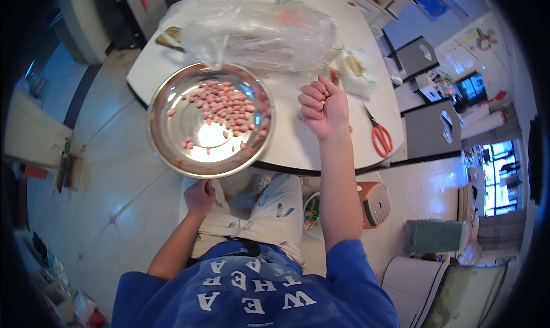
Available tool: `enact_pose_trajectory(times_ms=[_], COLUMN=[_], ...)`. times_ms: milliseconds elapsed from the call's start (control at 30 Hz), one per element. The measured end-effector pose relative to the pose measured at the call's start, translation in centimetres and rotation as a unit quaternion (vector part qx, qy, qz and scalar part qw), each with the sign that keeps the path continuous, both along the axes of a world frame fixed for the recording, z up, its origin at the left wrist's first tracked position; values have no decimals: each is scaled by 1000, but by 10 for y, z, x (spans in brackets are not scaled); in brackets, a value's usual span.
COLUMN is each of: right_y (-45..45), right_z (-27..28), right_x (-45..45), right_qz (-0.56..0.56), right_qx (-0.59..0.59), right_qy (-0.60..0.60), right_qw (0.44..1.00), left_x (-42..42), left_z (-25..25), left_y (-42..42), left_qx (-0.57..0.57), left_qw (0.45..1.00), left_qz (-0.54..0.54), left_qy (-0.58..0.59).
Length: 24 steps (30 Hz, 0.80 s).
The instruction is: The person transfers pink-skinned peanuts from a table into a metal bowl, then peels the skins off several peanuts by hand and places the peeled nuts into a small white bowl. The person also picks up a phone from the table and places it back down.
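Observation:
My right hand (324, 107) is raised over the right part of the white table, palm up, its fingers curled around a few peanut kernels. To its left a steel basin (172, 143) holds a heap of pink-skinned peanut kernels (225, 104), with some loose ones apart from the heap. My left hand (200, 198) rests at my lap just below the basin's near rim. Its fingers are curled; whether it holds anything is hidden. Orange-handled scissors (381, 139) lie on the table right of my right forearm.
A large clear plastic bag (266, 36) lies behind the basin. A smaller bag with pale contents (356, 70) stands at the back right. Under the table's near edge are a bin (312, 216) and an orange stool (374, 205). Grey chairs (432, 130) flank the table's right side.

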State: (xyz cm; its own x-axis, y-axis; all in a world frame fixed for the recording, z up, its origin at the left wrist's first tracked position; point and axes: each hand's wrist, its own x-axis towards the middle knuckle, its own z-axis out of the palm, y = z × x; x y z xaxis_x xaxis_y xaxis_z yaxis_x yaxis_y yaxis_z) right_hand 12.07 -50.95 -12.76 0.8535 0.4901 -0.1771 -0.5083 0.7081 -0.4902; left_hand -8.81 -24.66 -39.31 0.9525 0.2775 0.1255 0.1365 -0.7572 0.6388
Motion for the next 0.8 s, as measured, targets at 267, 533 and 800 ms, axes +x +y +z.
enact_pose_trajectory(times_ms=[267, 533, 800], right_y=[138, 128, -8], right_z=[15, 12, 8], right_x=[-30, -25, -45], right_qz=[43, -50, -278], right_qx=[-560, -577, -749], right_qy=[-350, -607, -444], right_qw=[749, 544, 406], left_x=[-5, -4, -4], left_z=[4, 9, 1], left_y=[9, 9, 7], left_qx=[-35, -44, -11], left_qw=[999, 999, 999], left_qz=[5, 16, -8], left_qy=[-1, 22, -30])
